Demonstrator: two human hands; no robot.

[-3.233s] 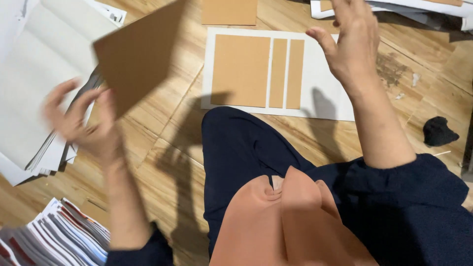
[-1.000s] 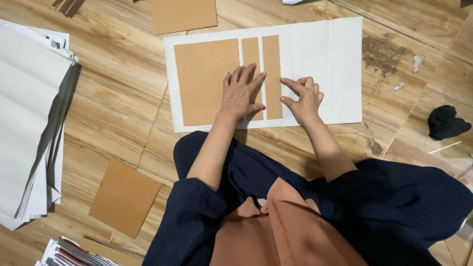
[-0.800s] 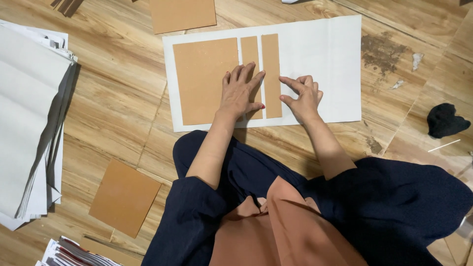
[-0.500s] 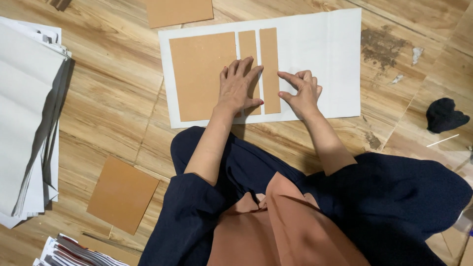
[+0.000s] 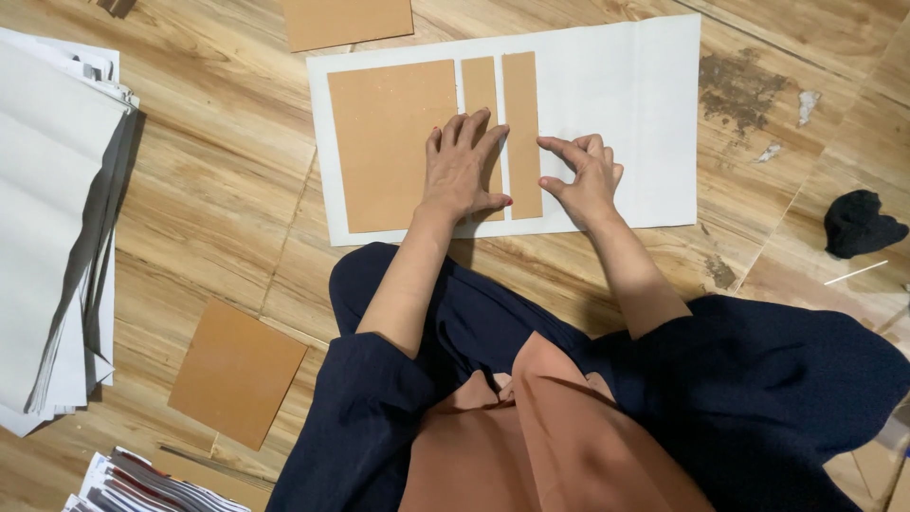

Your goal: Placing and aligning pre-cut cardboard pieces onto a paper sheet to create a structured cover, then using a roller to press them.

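Observation:
A white sheet [image 5: 616, 85] lies on the wooden floor in front of me. On it sit a large brown card panel [image 5: 389, 133] and two narrow brown strips, one [image 5: 479, 81] beside the panel and one [image 5: 521, 104] to its right. My left hand [image 5: 460, 171] lies flat, fingers spread, across the panel's edge and the first strip. My right hand [image 5: 583, 180] rests on the sheet beside the right strip, its thumb and forefinger touching that strip's edge. Neither hand grips anything.
A stack of white sheets [image 5: 52, 218] lies at the left. A loose brown card square [image 5: 237, 370] sits by my left knee, another card [image 5: 346, 21] at the top. Striped papers [image 5: 133, 484] lie bottom left, a black cloth [image 5: 858, 223] at the right.
Earlier my left hand held a brown card up in the air; that card now lies on the floor by my knee. Both hands came down onto the strips and have stayed there.

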